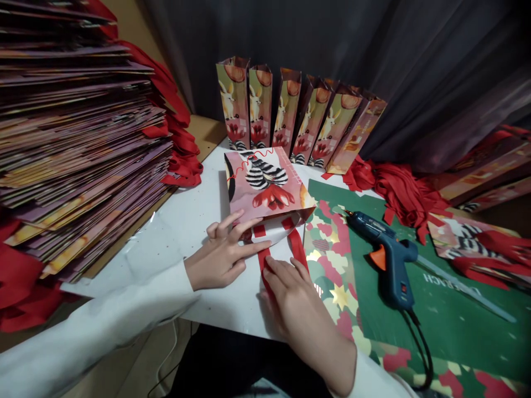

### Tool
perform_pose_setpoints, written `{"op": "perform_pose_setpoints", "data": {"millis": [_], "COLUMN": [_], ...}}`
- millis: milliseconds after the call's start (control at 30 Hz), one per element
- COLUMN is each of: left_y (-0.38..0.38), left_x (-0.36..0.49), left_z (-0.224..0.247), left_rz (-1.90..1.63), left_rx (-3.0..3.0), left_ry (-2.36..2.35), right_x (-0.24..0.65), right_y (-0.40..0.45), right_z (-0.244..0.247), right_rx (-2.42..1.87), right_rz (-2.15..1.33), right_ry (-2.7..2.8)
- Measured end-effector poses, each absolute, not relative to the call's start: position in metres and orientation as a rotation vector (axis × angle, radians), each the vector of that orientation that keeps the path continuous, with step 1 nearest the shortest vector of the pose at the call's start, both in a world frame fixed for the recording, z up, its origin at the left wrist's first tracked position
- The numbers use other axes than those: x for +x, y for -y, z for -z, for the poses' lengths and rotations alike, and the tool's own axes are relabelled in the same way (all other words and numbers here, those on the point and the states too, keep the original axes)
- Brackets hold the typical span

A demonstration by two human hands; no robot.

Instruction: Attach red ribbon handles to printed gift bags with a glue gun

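A pink printed paper bag [265, 185] with a zebra-striped pattern and a red flower lies on the white tabletop [186, 221], its opening toward me. Red ribbon [296, 247] runs out from that opening. My left hand [226, 251] rests at the bag's near left corner, fingers spread, with the index finger reaching over one ribbon strip. Lower right of it, my right hand [296, 304] presses on the same strip, its fingers close together and partly covering the ribbon.
A tall stack of flat printed bags [83, 149] fills the left side. Several upright bags [286, 105] stand behind. At the right, a blue glue gun [388, 254] lies on a green sheet [456, 309], near heaped red ribbons [398, 190] and another printed bag [460, 237].
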State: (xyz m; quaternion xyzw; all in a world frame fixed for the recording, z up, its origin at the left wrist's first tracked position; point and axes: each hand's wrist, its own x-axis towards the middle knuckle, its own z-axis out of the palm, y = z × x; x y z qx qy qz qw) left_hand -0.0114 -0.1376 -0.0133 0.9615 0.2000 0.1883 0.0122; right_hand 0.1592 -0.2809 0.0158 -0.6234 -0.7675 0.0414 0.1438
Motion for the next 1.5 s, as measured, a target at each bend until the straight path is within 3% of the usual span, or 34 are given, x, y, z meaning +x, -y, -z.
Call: {"op": "perform_pose_setpoints", "data": {"millis": [133,433,667,933,1200,1333,1500], "left_y": [0.138,0.141,0.138,0.138,0.139,0.14,0.14], "left_x": [-0.011,-0.011,-0.012,-0.012,-0.012,-0.012,-0.012], "left_z": [0.014,0.012,0.017,0.014,0.013,0.013,0.014], "left_rz": [-0.598,-0.588,-0.618,-0.61,-0.598,-0.601,-0.571], "left_rx": [2.981,2.955,2.972,2.981,2.995,2.977,2.952], "left_ry": [-0.618,-0.647,-0.63,-0.619,-0.649,-0.662,-0.694], "right_x": [0.173,0.181,0.18,0.174,0.232,0.266,0.302], "right_y": [0.281,0.279,0.217,0.193,0.266,0.31,0.361], "right_z": [-0.014,-0.016,-0.034,-0.03,-0.039,-0.032,-0.021], "right_rx": [-1.941,-1.993,-1.996,-1.996,-2.097,-2.186,-2.572], "right_rz": [-0.147,-0.206,0.179,0.181,0.208,0.136,0.405], "right_ry": [1.954,2.017,2.351,2.496,1.813,1.791,1.085]}}
